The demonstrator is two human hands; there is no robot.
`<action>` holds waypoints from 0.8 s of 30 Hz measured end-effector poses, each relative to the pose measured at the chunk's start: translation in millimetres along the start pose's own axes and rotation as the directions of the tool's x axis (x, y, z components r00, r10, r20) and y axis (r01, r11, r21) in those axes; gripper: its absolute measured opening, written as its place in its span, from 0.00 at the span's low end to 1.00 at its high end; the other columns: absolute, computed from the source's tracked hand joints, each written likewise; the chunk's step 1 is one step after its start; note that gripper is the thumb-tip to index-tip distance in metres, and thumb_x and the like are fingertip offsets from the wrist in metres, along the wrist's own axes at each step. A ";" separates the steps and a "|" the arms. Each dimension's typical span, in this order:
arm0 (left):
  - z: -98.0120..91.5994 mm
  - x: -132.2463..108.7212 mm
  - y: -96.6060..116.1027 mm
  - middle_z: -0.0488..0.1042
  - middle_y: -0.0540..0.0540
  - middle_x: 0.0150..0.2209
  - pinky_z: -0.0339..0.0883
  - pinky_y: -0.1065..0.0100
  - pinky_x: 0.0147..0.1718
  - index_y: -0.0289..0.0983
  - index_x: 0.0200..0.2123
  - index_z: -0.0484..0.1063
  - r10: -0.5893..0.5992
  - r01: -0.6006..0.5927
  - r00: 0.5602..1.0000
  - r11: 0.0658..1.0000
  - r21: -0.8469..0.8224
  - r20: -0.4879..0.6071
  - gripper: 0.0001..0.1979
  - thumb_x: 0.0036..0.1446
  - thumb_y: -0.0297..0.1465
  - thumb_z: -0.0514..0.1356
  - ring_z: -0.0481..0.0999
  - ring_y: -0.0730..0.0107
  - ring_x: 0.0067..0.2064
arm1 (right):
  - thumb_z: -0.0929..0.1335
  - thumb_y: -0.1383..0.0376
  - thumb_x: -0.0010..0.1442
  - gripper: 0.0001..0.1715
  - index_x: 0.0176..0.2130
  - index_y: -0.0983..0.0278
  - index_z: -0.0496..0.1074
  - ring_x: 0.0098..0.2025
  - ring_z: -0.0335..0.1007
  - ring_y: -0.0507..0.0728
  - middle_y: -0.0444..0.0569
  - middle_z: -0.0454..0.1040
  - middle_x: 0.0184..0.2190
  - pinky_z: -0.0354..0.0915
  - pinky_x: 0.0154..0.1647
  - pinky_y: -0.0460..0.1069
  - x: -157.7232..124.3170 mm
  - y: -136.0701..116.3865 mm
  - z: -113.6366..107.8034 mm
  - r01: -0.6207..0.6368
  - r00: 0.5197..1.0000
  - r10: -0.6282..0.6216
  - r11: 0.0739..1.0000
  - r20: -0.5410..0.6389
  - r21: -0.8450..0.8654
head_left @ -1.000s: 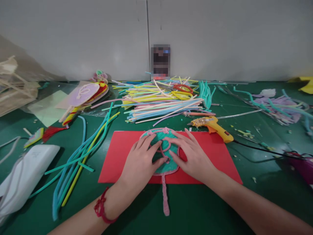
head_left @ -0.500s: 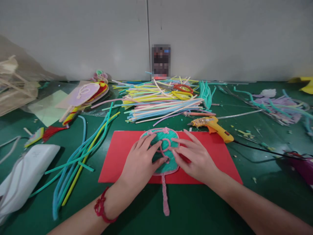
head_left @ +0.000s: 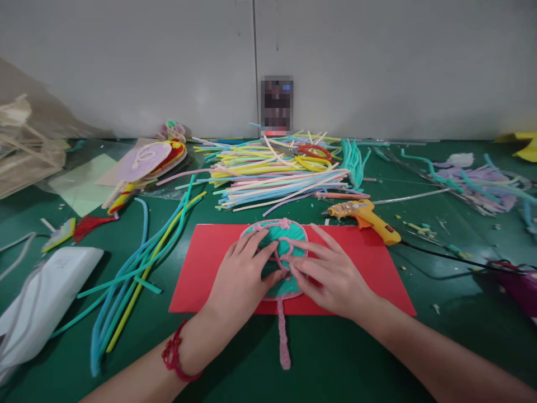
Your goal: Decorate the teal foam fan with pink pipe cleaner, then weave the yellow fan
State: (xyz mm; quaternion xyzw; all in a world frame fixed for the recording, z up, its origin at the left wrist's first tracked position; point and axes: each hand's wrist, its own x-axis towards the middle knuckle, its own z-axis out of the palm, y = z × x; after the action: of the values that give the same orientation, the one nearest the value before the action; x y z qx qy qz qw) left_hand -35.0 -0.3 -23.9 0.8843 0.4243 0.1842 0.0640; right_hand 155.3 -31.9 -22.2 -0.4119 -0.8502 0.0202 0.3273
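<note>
A round fan with a turquoise face [head_left: 297, 280] and a pink rim lies on a red sheet [head_left: 197, 268]. Its twisted pink handle [head_left: 284, 338] points toward me over the table edge of the sheet. On the fan face is a pink pipe cleaner [head_left: 287, 239] bent into a curl. My left hand [head_left: 243, 266] rests over the fan's left side, thumb and index finger closed on the curl's left part. From the right, my right hand [head_left: 335, 271] reaches over the fan, its thumb and fingertips drawn together at the curl's right side. The fingertips partly hide the curl.
A yellow hot glue gun [head_left: 369, 218] lies right of the sheet, its cord running right. Behind are piled pipe cleaners [head_left: 277, 182] and red-handled scissors [head_left: 314, 151]. Loose pipe cleaners [head_left: 138, 274], a white device [head_left: 54, 302] and a lilac fan [head_left: 146, 157] lie left.
My right hand has shifted slightly left, bringing its fingertips further in over the fan and closer to the curl. My left hand stays nearly still.
</note>
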 end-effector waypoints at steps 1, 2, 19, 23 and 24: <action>0.2 0.0 -0.1 0.69 0.38 0.53 0.68 0.48 0.49 0.37 0.47 0.71 -0.003 0.003 1.000 1.000 -0.004 -0.001 0.18 0.53 0.36 0.63 0.68 0.50 0.55 | 0.64 0.72 0.59 0.08 0.33 0.61 0.71 0.48 0.72 0.55 0.43 0.80 0.34 0.51 0.63 0.62 0.2 0.1 -0.5 -0.009 1.000 0.009 1.000 -0.014 -0.001; 0.5 -0.1 -0.3 0.69 0.38 0.53 0.68 0.48 0.49 0.37 0.47 0.71 -0.005 0.005 1.000 1.000 -0.009 -0.001 0.18 0.53 0.36 0.63 0.68 0.50 0.55 | 0.64 0.72 0.59 0.09 0.33 0.60 0.71 0.47 0.73 0.55 0.43 0.80 0.33 0.51 0.63 0.62 0.4 0.3 -0.9 -0.021 1.000 0.021 1.000 -0.024 -0.002; 1.1 -0.6 -0.9 0.68 0.38 0.54 0.67 0.48 0.51 0.37 0.48 0.71 0.009 -0.009 1.000 1.000 -0.011 -0.012 0.19 0.54 0.39 0.61 0.67 0.51 0.55 | 0.63 0.69 0.60 0.09 0.41 0.62 0.71 0.54 0.68 0.58 0.50 0.78 0.41 0.57 0.61 0.61 -2.6 9.9 2.9 -0.148 0.989 0.147 0.989 -0.032 -0.022; 0.9 -0.3 -1.0 0.68 0.38 0.54 0.67 0.48 0.51 0.37 0.47 0.71 0.018 -0.018 1.000 1.000 0.008 -0.002 0.19 0.54 0.39 0.61 0.67 0.51 0.55 | 0.64 0.63 0.61 0.15 0.48 0.62 0.67 0.59 0.61 0.60 0.52 0.74 0.48 0.55 0.61 0.62 -2.2 9.1 5.1 -0.162 0.983 0.162 0.987 0.084 -0.009; 0.5 -0.1 -0.7 0.68 0.38 0.54 0.67 0.48 0.51 0.37 0.47 0.71 0.016 -0.016 1.000 1.000 0.016 0.005 0.20 0.53 0.39 0.62 0.67 0.50 0.55 | 0.64 0.62 0.61 0.17 0.50 0.62 0.66 0.60 0.60 0.60 0.54 0.73 0.49 0.55 0.61 0.63 -2.1 8.8 5.6 -0.162 0.981 0.161 0.987 0.105 -0.006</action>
State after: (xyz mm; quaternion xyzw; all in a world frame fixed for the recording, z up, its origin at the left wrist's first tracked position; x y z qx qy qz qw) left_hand -35.4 0.1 -24.6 0.8886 0.4185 0.1790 0.0566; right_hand 159.1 -26.3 -30.4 -0.4774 -0.8300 0.0694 0.2798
